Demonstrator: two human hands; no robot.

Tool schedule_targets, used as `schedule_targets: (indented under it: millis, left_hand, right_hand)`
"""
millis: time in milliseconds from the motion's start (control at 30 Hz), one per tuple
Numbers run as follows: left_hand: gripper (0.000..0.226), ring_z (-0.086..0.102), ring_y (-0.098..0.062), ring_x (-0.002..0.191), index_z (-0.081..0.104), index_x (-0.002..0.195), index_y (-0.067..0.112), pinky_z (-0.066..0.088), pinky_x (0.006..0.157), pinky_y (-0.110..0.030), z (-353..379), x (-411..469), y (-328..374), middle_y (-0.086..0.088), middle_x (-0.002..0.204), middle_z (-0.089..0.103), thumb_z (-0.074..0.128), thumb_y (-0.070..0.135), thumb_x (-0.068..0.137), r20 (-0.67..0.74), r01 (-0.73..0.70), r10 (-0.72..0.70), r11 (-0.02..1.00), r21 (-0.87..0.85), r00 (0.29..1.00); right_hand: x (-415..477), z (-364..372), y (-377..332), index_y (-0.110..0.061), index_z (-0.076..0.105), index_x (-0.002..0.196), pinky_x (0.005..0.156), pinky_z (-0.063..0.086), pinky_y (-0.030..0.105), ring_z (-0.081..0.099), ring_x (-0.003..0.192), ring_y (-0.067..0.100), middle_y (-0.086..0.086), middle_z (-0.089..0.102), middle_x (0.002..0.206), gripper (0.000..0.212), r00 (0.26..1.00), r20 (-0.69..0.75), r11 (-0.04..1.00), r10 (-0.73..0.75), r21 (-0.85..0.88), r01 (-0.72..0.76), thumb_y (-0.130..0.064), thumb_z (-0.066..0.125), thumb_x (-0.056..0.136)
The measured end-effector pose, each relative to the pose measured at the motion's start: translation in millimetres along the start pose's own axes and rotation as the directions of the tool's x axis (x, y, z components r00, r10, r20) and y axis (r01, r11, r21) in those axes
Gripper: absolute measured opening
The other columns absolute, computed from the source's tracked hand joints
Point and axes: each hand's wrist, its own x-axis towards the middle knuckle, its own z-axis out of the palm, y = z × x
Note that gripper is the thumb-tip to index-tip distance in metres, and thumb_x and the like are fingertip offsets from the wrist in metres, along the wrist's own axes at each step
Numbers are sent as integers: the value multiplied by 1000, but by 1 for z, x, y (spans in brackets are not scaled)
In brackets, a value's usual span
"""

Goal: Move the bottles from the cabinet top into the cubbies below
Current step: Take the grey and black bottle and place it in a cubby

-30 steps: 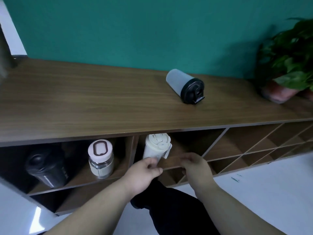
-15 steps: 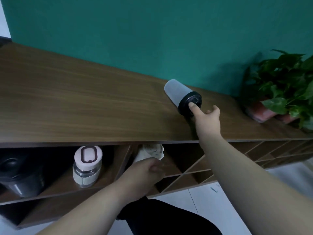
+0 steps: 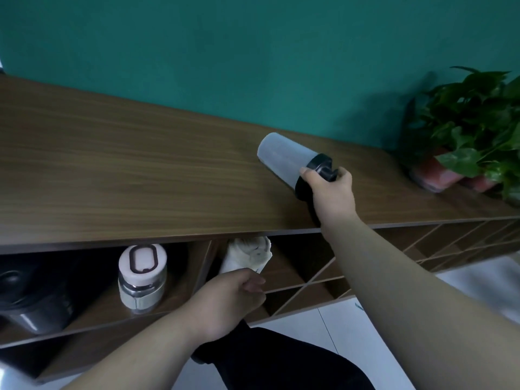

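Note:
A frosted grey bottle with a black lid lies on its side on the wooden cabinet top. My right hand is closed around its lid end. Below, a cream bottle stands in the middle cubby, and my left hand sits curled just in front of its base; whether the fingers touch it I cannot tell. A glass bottle with a pale pink lid stands in the left cubby beside a black bottle.
A potted green plant stands at the right end of the cabinet top against the teal wall. Diagonal-walled cubbies run to the right. White floor tiles and my dark trouser leg lie below.
My right hand has gone from touching the grey bottle's lid with a fingertip to closing around it. The left hand has stayed in front of the cream bottle.

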Motion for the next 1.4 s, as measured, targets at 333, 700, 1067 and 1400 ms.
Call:
schedule_targets:
  millis: [333,700,1067,1400]
  left_hand:
    - [27,73,-2,104,69,111,38,48,91,-15,41,-2,3,11,108,80,75,22,90,11,-24,26,990,-137,1000]
    - [107,53,7,131,23,155,44,48,111,-22,97,41,-9,25,149,47,89,31,72,138,52,-55,998,21,989]
    - [67,76,-3,100,54,137,10,60,78,-18,133,133,-32,-4,118,73,82,-12,81,-232,-66,49,996,-66,971]
    - [98,62,-19,131,35,153,28,52,108,-49,143,182,-67,1,141,63,89,35,72,-400,148,-107,986,75,910]
  right_hand:
    - [-61,-130,75,-30,56,138,98,54,49,60,124,31,7,60,135,85,982,166,932,-87,362,21,-31,78,57]
    - [-25,-152,145,-49,48,134,100,50,18,52,124,-9,-28,50,134,86,806,571,908,-156,-238,345,-31,90,61]
    - [25,-67,210,-43,10,159,114,41,28,43,140,2,-13,36,156,136,879,475,985,-35,-132,110,-46,92,51]
    - [69,-46,248,-57,43,116,92,48,14,60,113,-14,-40,64,110,88,892,449,992,-42,-90,92,-17,97,59]
